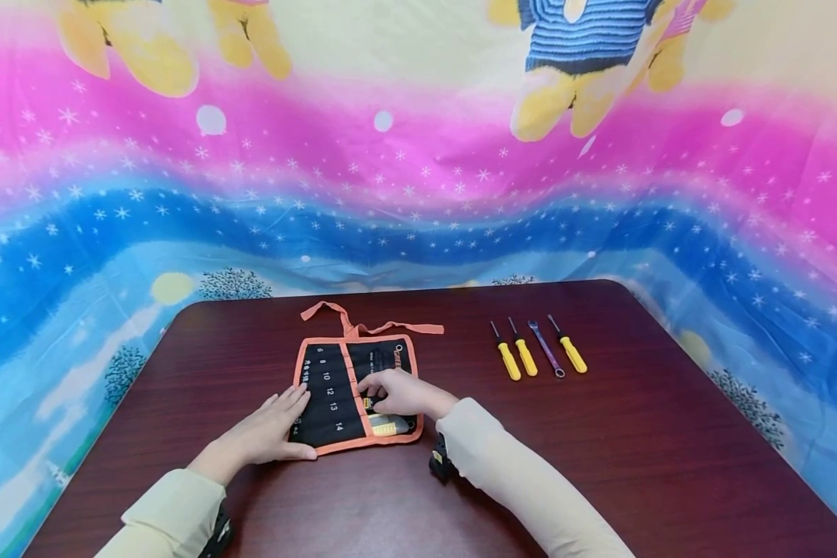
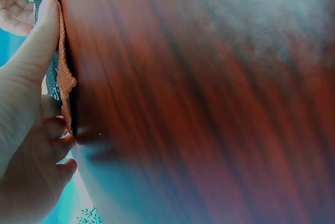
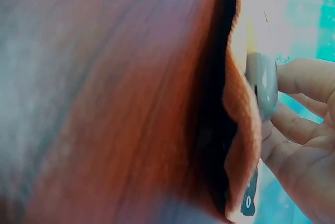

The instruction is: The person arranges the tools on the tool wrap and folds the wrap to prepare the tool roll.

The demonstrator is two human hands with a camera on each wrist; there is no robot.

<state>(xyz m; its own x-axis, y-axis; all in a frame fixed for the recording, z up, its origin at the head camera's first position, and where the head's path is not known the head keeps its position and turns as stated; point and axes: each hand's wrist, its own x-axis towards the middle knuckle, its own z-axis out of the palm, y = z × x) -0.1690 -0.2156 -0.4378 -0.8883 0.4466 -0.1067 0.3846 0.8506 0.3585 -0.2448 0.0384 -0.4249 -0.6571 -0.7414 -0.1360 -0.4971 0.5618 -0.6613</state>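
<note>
A black tool pouch with orange trim lies unrolled, white numbers printed along its pockets. My left hand rests on its left edge, fingers extended and thumb at the near corner; the left wrist view has the thumb along the orange trim. Over the right half, my right hand has its fingers and thumb bent around a small black-and-yellow piece, mostly hidden by the hand. Just nearer lies a grey-and-yellow utility knife in the pouch. Its rounded grey end shows beside the fingers in the right wrist view.
To the right of the pouch lie screwdrivers with yellow handles and a combination wrench, in a loose row. The pouch's orange tie strap trails behind it. A patterned cloth hangs behind the dark wooden table.
</note>
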